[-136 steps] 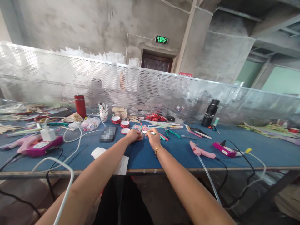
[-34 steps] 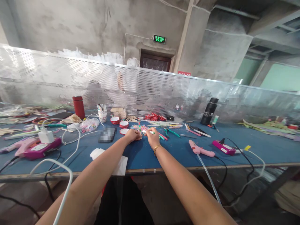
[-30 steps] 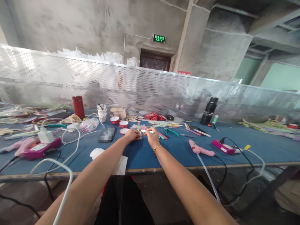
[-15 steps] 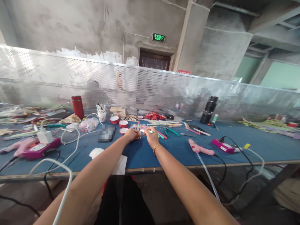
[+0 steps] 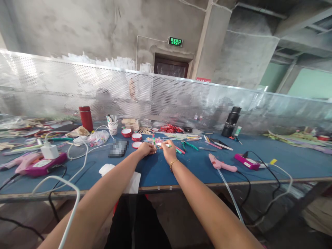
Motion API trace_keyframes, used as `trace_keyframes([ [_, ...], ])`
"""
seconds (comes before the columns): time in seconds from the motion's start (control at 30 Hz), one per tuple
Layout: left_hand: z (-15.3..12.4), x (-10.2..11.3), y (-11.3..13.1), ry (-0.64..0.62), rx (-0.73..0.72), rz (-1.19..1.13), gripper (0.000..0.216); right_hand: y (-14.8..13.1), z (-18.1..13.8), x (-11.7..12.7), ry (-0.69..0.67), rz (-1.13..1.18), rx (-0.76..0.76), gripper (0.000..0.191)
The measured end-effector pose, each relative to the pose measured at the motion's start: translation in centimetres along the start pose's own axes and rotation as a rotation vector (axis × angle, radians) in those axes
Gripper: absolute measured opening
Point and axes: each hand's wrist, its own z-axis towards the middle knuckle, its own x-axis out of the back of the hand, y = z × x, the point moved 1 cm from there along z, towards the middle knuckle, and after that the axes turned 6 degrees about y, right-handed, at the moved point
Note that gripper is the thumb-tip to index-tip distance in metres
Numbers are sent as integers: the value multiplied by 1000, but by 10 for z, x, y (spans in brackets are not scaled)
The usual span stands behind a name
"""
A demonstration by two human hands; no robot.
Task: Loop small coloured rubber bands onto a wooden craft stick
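Over the middle of the table, my left hand [image 5: 147, 149] is closed on the lower end of a small upright stick [image 5: 153, 140] with red and green bands. My right hand [image 5: 168, 151], a bracelet at its wrist, grips a green-and-white marker [image 5: 168, 145] in a pinch. Its pale tip points left at the stick; whether they touch is too small to tell. Behind the hands lies a pile of thin coloured bits [image 5: 148, 140]. Close to my right hand are a pink marker [image 5: 182, 149] and green ones.
Left of the hands stand red round tins [image 5: 136, 137] and a pen cup [image 5: 112, 126]. Teal pliers [image 5: 192, 145] and a pink glue gun [image 5: 222, 164] lie to the right. A black bottle [image 5: 230, 121] and a red bottle [image 5: 86, 118] stand farther back. White cables [image 5: 84, 159] loop at left.
My right hand and the marker have shifted slightly right, and the tip sits a little farther from the banded stick. My left hand stays in place.
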Motion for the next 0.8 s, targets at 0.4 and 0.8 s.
trace_keyframes([
  [0.4,-5,-1,5,8,17,-9,27,0,-1,0,-11,-5,0,12],
  [0.8,-6,-1,6,2,18,-4,26,0,-1,0,1,-5,-1,12],
])
